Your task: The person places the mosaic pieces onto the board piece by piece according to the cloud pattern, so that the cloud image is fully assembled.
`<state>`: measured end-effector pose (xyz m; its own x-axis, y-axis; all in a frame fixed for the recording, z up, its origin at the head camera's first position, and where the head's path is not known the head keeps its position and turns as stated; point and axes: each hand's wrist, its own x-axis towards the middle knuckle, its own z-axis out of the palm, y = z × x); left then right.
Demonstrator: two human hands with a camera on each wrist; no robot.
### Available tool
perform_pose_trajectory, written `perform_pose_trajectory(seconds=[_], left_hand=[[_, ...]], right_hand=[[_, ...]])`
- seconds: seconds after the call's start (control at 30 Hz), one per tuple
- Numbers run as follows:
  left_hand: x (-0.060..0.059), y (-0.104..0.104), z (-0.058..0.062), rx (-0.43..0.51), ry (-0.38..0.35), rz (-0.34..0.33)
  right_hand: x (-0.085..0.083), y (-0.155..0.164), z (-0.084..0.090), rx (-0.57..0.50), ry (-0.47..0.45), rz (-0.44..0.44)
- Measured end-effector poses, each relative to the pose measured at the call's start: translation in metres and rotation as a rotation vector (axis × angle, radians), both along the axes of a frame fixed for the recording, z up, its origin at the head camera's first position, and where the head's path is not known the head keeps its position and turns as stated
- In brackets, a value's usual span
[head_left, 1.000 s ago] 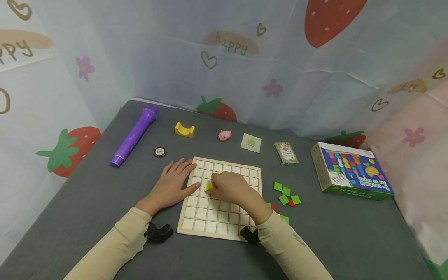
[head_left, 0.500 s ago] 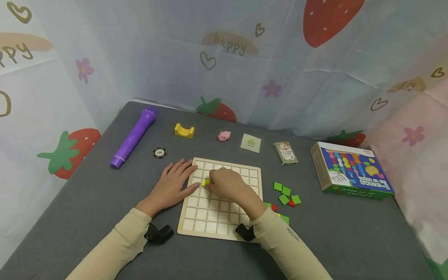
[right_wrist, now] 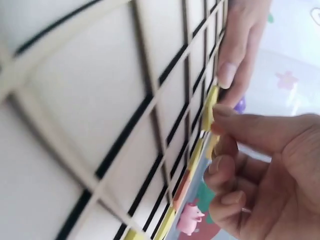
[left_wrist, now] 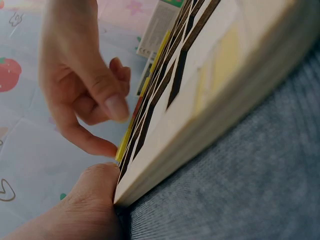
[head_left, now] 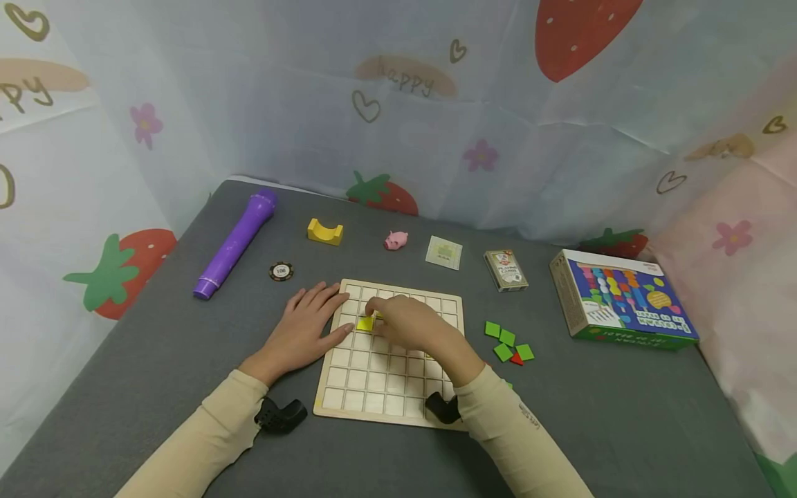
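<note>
Seating yellow tile [head_left: 364,323] into grid board [head_left: 398,387], centre of frame.

Right hand [head_left: 407,325] shifted up-left across board over last second, fingertips pinching tile, now low in a cell near left edge; placement judged nearly done. Left hand [head_left: 305,332] unmoved, fingers straight, flat on board's left rim, steadying. Green tiles [head_left: 507,342] loose at right; card deck [head_left: 506,270], box [head_left: 623,301], purple tube [head_left: 236,242], chip [head_left: 281,271] along upper frame. Nothing blocking.

My right hand [head_left: 407,325] has slid the yellow tile [head_left: 364,323] up and left across the grid board [head_left: 373,387], and it now lies flat in a cell.
</note>
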<state>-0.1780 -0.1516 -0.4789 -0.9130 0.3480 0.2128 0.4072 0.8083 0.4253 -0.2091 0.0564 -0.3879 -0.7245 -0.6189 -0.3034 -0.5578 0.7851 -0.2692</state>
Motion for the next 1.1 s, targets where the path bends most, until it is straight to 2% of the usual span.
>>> perform_pose_trajectory(seconds=[0.13,0.27,0.37,0.57,0.73,0.93,1.1], left_hand=[[0.000,-0.001,0.001,-0.001,-0.005,0.001],[0.000,0.000,0.002,0.000,-0.012,0.002],[0.000,0.000,0.002,-0.003,-0.016,0.003],[0.000,0.000,0.002,0.002,-0.014,-0.001],[0.001,-0.001,0.001,0.007,-0.018,-0.004],[0.001,-0.001,-0.001,0.013,-0.003,0.000],[-0.002,0.000,-0.003,0.016,0.007,-0.007]], right_hand=[[0.001,-0.001,-0.002,0.031,0.008,0.050],[0.003,0.001,0.001,0.031,0.010,0.029],[0.004,0.011,0.008,-0.008,0.010,0.006],[0.003,0.049,0.029,-0.060,0.037,-0.050],[0.004,0.087,0.039,-0.057,0.012,-0.136],[0.013,0.122,0.038,-0.041,-0.006,-0.181],[0.029,0.147,0.031,-0.004,-0.085,-0.230]])
